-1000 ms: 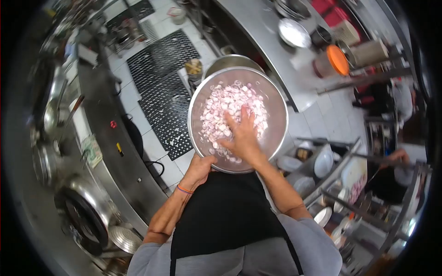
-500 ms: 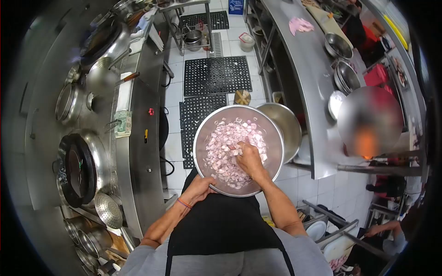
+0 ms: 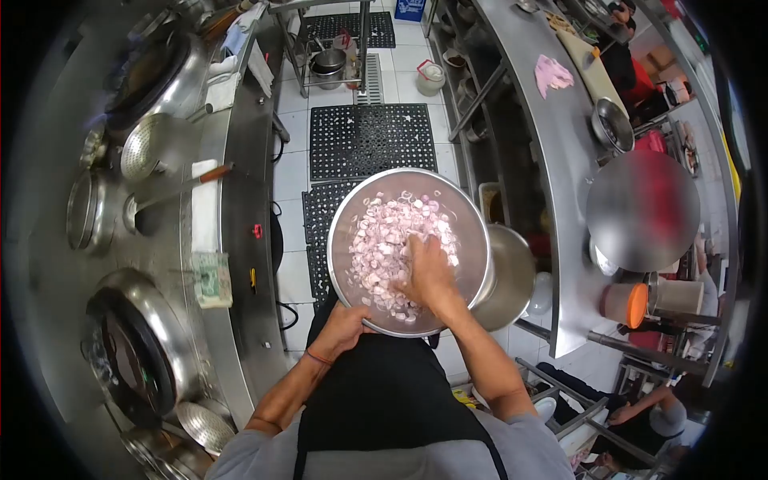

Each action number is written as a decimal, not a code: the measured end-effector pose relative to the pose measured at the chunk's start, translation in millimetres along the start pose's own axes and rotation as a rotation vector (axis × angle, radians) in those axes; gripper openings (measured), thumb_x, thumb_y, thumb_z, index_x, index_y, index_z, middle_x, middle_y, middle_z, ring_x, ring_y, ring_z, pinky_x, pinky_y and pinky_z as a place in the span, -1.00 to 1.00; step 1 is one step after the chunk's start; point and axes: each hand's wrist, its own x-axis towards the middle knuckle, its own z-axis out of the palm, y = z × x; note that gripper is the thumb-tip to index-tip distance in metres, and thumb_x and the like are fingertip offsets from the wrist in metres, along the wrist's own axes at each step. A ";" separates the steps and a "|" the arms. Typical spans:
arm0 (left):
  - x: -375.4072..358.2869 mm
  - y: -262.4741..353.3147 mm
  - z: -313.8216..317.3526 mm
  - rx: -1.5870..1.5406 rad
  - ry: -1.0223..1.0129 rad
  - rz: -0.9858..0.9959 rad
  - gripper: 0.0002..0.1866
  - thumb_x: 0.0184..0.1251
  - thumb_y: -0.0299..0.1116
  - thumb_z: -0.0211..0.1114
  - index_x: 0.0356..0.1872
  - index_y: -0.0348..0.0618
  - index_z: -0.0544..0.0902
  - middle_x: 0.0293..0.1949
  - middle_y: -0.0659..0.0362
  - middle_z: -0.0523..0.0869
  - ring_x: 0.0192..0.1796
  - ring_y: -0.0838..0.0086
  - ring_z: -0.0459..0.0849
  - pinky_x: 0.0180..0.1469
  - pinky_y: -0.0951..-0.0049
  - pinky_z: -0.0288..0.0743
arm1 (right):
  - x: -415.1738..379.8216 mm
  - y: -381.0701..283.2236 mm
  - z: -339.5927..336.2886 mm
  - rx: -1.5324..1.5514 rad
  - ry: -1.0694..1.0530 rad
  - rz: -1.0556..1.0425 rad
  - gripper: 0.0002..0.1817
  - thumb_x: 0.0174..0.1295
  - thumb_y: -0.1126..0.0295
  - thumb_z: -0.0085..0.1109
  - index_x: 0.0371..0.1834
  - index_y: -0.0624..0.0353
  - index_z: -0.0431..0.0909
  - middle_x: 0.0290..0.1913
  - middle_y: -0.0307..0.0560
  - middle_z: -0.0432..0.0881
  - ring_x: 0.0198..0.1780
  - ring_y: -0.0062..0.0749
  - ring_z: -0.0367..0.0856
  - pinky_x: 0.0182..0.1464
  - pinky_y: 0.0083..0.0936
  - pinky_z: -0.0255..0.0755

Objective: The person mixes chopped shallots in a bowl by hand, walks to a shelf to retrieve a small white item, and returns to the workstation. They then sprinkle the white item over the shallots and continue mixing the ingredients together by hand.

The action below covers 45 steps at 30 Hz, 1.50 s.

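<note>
A wide steel bowl (image 3: 472,232) holds a heap of sliced shallots (image 3: 384,248), pale pink and white. It rests against the black apron at my lap, tilted a little so I see into it. My left hand (image 3: 344,326) is closed on the bowl's near-left rim, thumb over the edge. Inside the bowl, my right hand (image 3: 432,276) reaches down into the shallots. Its thumb stands apart from the fingers, and the fingertips are partly hidden among the slices. Behind the bowl, to the right, is a second large steel bowl (image 3: 512,276).
On the left runs a steel cooking range with woks (image 3: 132,352), a ladle (image 3: 172,192) and strainers. To the right is a steel counter (image 3: 552,152) with bowls and an orange-lidded tub (image 3: 628,304). Black rubber mats (image 3: 372,140) cover the tiled floor. Another person (image 3: 664,416) works at lower right.
My right hand has shifted slightly down in the bowl, its thumb now apart from the fingers. My left hand keeps the rim. The view has turned somewhat, and the orange-lidded tub shows clearly.
</note>
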 end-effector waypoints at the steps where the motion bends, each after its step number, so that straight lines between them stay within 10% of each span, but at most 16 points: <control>1: 7.7 18.7 -2.8 0.008 0.017 0.020 -0.44 0.04 -0.66 0.04 0.19 -0.36 0.33 -0.05 -0.07 0.59 -0.17 0.18 0.70 -0.23 0.10 0.72 | 12.8 -9.5 9.6 -0.074 -0.016 0.009 0.01 -0.27 0.30 0.54 0.35 -0.06 0.15 0.29 0.25 0.14 0.19 0.22 0.33 0.05 0.13 0.42; 13: 58.3 165.7 -51.3 -0.073 0.002 -0.042 -0.40 0.10 -0.67 0.04 0.26 -0.37 0.22 0.08 -0.12 0.51 -0.07 0.05 0.66 -0.25 0.03 0.71 | 168.1 -71.8 -17.2 0.142 0.220 -0.231 -0.62 -0.05 0.65 0.16 -0.09 0.17 0.60 -0.21 0.23 0.60 -0.14 0.14 0.61 -0.10 -0.12 0.51; 19: 83.2 211.1 -56.1 -0.049 -0.034 -0.020 -0.43 0.10 -0.67 0.01 0.23 -0.40 0.27 0.03 -0.14 0.56 -0.09 0.06 0.68 -0.23 0.02 0.71 | 205.8 -110.8 -48.0 0.158 0.256 -0.160 -0.74 0.05 0.39 0.33 -0.22 0.25 0.57 -0.44 0.25 0.62 -0.35 0.10 0.65 -0.26 -0.19 0.52; 25: 115.7 254.5 -44.3 -0.078 -0.041 0.009 -0.46 0.10 -0.68 0.00 0.21 -0.40 0.29 -0.04 -0.10 0.59 -0.15 0.09 0.69 -0.23 0.03 0.71 | 255.7 -151.4 -76.7 -0.171 0.113 -0.157 -0.47 -0.09 0.15 0.48 -0.06 0.14 0.56 0.16 0.42 0.42 0.18 0.15 0.47 0.04 -0.08 0.43; 28: 145.5 278.5 -37.8 -0.017 -0.065 -0.011 -0.45 0.10 -0.68 -0.01 0.21 -0.39 0.29 -0.02 -0.09 0.58 -0.13 0.09 0.69 -0.23 0.03 0.71 | 283.3 -178.6 -66.9 -0.216 0.089 -0.160 -0.33 -0.08 0.15 0.46 0.18 -0.04 0.47 0.40 0.26 0.10 0.40 0.37 0.05 0.19 0.32 0.20; 32: 181.5 329.8 -16.7 0.009 -0.050 0.014 -0.48 0.07 -0.68 0.00 0.16 -0.43 0.33 -0.03 -0.13 0.57 -0.16 0.12 0.70 -0.31 0.10 0.73 | 336.7 -165.5 -58.2 -0.350 0.236 -0.237 -0.31 -0.11 0.28 0.41 0.21 -0.24 0.43 0.41 0.19 0.08 0.33 0.47 0.10 0.09 0.48 0.20; 37: 234.2 388.1 -10.6 0.069 -0.039 0.012 -0.40 0.05 -0.68 0.01 0.25 -0.36 0.24 0.01 -0.07 0.53 -0.09 0.05 0.66 -0.22 -0.01 0.71 | 424.5 -140.7 -89.6 -0.044 0.408 -0.232 -0.76 -0.07 0.54 0.21 -0.26 0.09 0.61 -0.05 0.02 0.44 0.00 0.03 0.47 -0.18 -0.04 0.48; 45: 308.0 462.8 16.1 0.132 -0.151 -0.055 -0.38 0.05 -0.65 0.00 0.27 -0.39 0.21 0.05 -0.14 0.53 -0.06 0.00 0.66 -0.16 -0.05 0.68 | 493.0 -113.8 -188.8 0.367 0.451 -0.146 -0.65 -0.11 0.66 0.20 -0.17 0.24 0.63 -0.19 0.23 0.61 -0.17 0.15 0.62 -0.08 -0.23 0.50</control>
